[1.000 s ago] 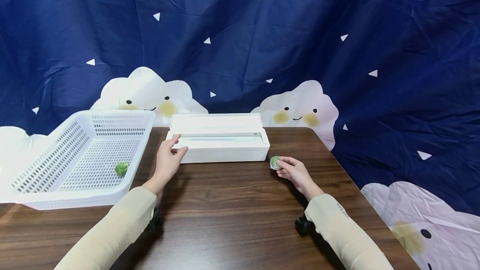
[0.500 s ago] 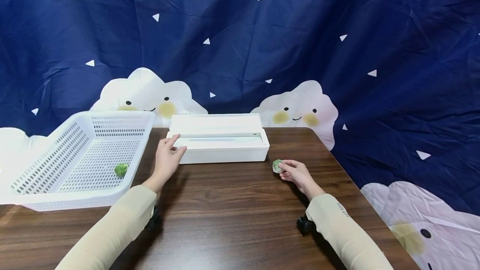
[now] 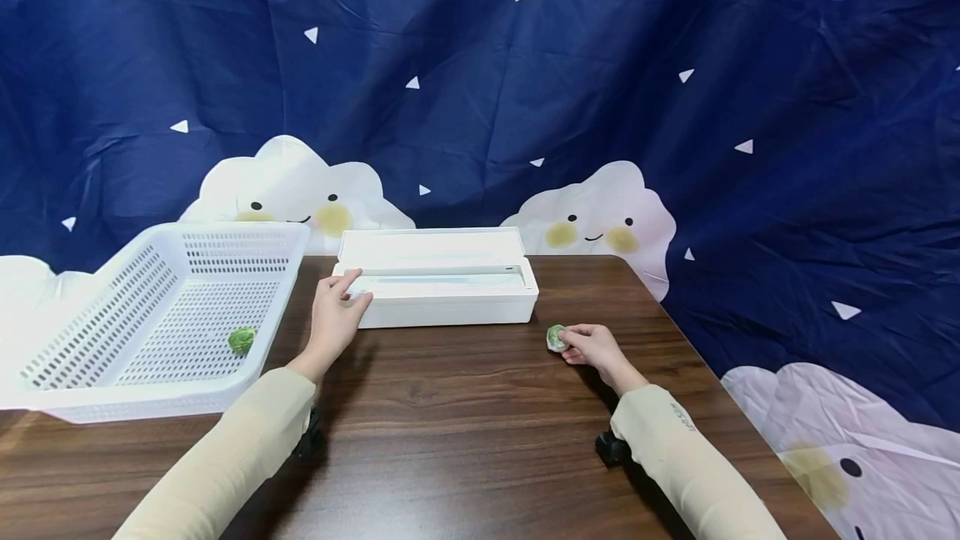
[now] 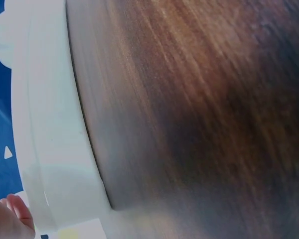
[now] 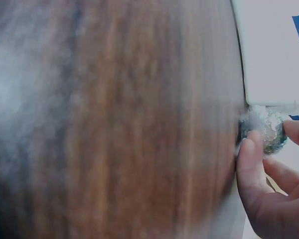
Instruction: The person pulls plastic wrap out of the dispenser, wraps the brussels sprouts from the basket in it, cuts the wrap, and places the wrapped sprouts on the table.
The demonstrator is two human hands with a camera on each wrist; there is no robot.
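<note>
My right hand [image 3: 596,350] pinches a small round green vegetable-like piece [image 3: 556,338] with a clear, shiny wrapping, between thumb and fingers, right of the white box. In the right wrist view the shiny wrapped piece [image 5: 269,128] sits by the box's end, partly covered by the fingers. At the left end of the long white box [image 3: 450,312], my left hand [image 3: 334,317] has its fingers relaxed and spread at the front rim. The box's lid [image 3: 432,247] is raised at the back, and a pale sheet or roll [image 3: 450,282] shows inside.
A white perforated basket [image 3: 142,391] stands at the left, with a green leafy ball [image 3: 242,340] at its right side. The dark wooden table [image 3: 450,432] extends towards me. A blue curtain [image 3: 480,90] with cloud prints hangs behind.
My right hand has shifted slightly right and down with the wrapped green piece, turning it a little. My left hand stays at the box's left end.
</note>
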